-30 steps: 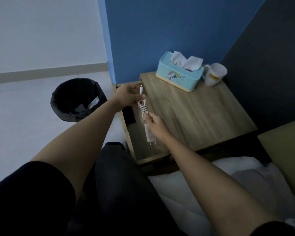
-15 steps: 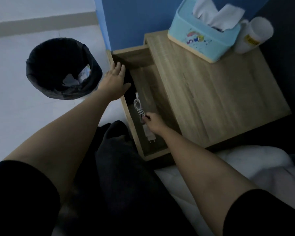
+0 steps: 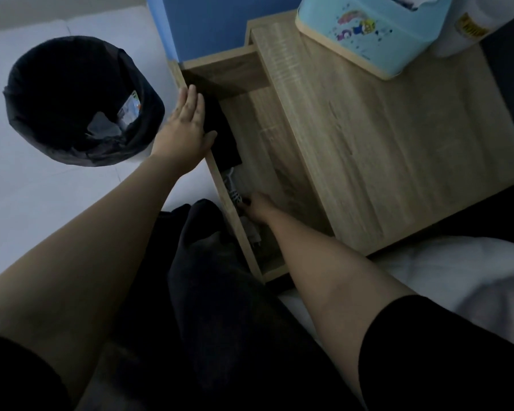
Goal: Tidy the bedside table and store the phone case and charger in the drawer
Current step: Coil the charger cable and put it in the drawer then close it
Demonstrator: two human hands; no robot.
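Charger (image 3: 235, 194) lay in the open drawer (image 3: 250, 256) under the right hand (image 3: 257, 207), grip unclear, so the flat, released left hand (image 3: 187, 126) on the front might pinch fingers when closing.

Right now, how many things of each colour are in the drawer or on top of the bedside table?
Black: 1, the phone case in the drawer.
White: 2, the charger in the drawer and the mug on the table.
Light blue: 1, the tissue box on the table.
Total: 4
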